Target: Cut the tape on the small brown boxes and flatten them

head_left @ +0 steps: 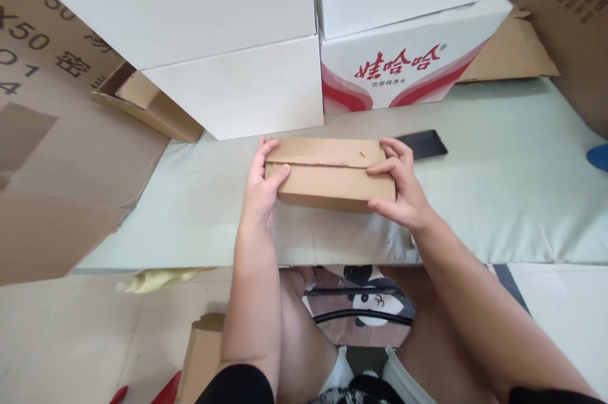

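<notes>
A small brown cardboard box point(327, 182) sits on the pale green covered surface in front of me, its top flaps folded over and meeting along a seam. My left hand point(265, 179) grips its left end, thumb on the top and fingers around the far corner. At the opposite end, my right hand point(399, 185) holds the box with fingers spread over the top and right side. Just beyond my right hand lies a dark, flat, phone-like object point(422, 144), partly hidden by the fingers. What the box contains is not visible.
White cartons point(237, 94) are stacked at the back, beside one with red print point(394, 68). Large brown cardboard point(52, 138) stands at the left, near an open box point(147, 100). Something blue point(598, 156) shows at the right edge. Another carton point(204, 353) is on the floor.
</notes>
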Motion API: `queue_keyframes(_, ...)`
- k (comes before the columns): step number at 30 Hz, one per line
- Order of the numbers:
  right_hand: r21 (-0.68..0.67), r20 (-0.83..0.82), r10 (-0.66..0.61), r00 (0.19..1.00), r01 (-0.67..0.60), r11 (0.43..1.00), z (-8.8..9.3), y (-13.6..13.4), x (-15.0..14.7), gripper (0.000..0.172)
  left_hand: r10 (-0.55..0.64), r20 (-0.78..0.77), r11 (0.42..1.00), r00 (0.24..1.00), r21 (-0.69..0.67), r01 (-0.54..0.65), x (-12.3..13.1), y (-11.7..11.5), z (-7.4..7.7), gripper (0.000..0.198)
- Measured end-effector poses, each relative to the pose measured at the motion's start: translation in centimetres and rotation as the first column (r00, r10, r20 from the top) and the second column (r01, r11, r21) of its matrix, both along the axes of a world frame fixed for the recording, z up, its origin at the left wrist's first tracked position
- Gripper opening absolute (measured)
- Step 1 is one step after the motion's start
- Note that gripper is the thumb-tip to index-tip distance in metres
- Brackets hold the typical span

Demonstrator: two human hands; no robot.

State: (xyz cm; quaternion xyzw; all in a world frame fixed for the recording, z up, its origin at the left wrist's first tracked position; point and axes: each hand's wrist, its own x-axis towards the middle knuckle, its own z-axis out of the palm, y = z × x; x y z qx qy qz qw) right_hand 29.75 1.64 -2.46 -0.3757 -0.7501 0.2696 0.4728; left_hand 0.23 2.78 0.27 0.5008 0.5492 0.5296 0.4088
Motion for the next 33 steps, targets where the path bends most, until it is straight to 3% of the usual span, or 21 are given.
queue_keyframes(3, -0.052, 0.031, 0.1, 0.995, -0.098, 0.994, -0.3, 0.3, 0.3, 0.065, 0.032, 0.047, 0.999, 0.998, -0.042, -0.03, 0.1, 0.1, -0.1, 0.054)
queue_keyframes(5, -0.074, 0.034, 0.12, 0.992, -0.117, 0.99, -0.4, 0.4, 0.1, 0.064, 0.036, 0.064, 0.998, 0.997, -0.045, -0.033, 0.2, 0.1, -0.1, 0.051)
queue_keyframes(9, -0.119, -0.032, 0.039, 0.999, -0.043, 0.992, 0.8, 0.0, 0.2, 0.059, -0.049, 0.086, 0.999, 0.995, 0.002, 0.049, 0.1, -0.1, 0.0, 0.057)
queue_keyframes(11, -0.241, -0.078, 0.004, 0.997, -0.023, 0.97, 2.1, -0.4, 1.1, 0.06, -0.127, 0.035, 0.991, 0.991, 0.032, 0.126, 0.0, -0.3, 0.3, 0.067)
queue_keyframes(13, -0.44, -0.145, 0.001, 0.989, -0.065, 0.896, 3.7, -0.8, 2.4, 0.061, -0.223, -0.045, 0.973, 0.974, 0.046, 0.225, -0.1, -0.6, 0.7, 0.077)
queue_keyframes(15, -0.632, -0.247, -0.014, 0.969, -0.15, 0.76, 5.1, -1.1, 3.5, 0.059, -0.342, -0.12, 0.938, 0.932, 0.009, 0.346, -0.3, -0.8, 1.3, 0.083)
queue_keyframes(18, -0.784, -0.391, -0.111, 0.914, -0.268, 0.56, 6.7, -1.5, 3.8, 0.058, -0.571, -0.174, 0.818, 0.803, -0.209, 0.536, -0.8, -1.3, 2.4, 0.088)
queue_keyframes(22, -0.861, -0.428, -0.186, 0.884, -0.337, 0.382, 7.2, -1.7, 2.6, 0.058, -0.822, -0.123, 0.535, 0.556, -0.504, 0.678, -1.0, -1.9, 3.8, 0.092)
queue_keyframes(24, -0.882, -0.405, -0.168, 0.899, -0.337, 0.329, 7.2, -1.7, 2.0, 0.064, -0.878, -0.08, 0.441, 0.472, -0.521, 0.731, -0.5, -2.2, 4.1, 0.095)
queue_keyframes(27, -0.912, -0.362, -0.152, 0.92, -0.315, 0.262, 6.9, -1.8, 1.5, 0.074, -0.909, 0.032, 0.352, 0.417, -0.478, 0.805, 0.5, -2.5, 3.8, 0.107)
queue_keyframes(29, -0.914, -0.371, -0.182, 0.91, -0.323, 0.247, 6.6, -1.6, 1.7, 0.075, -0.898, 0.14, 0.321, 0.418, -0.442, 0.838, 0.9, -2.7, 3.3, 0.108)
queue_keyframes(30, -0.9, -0.401, -0.208, 0.892, -0.342, 0.27, 6.5, -1.4, 1.9, 0.075, -0.878, 0.205, 0.322, 0.433, -0.417, 0.85, 0.9, -2.7, 2.9, 0.106)
queue_keyframes(32, -0.848, -0.478, -0.253, 0.841, -0.366, 0.383, 5.9, -0.9, 2.5, 0.074, -0.798, 0.351, 0.377, 0.491, -0.346, 0.859, 0.4, -2.9, 2.1, 0.103)
queue_keyframes(33, -0.813, -0.506, -0.271, 0.819, -0.349, 0.465, 5.6, -0.6, 2.8, 0.072, -0.736, 0.417, 0.438, 0.533, -0.307, 0.845, 0.1, -3.0, 1.6, 0.101)
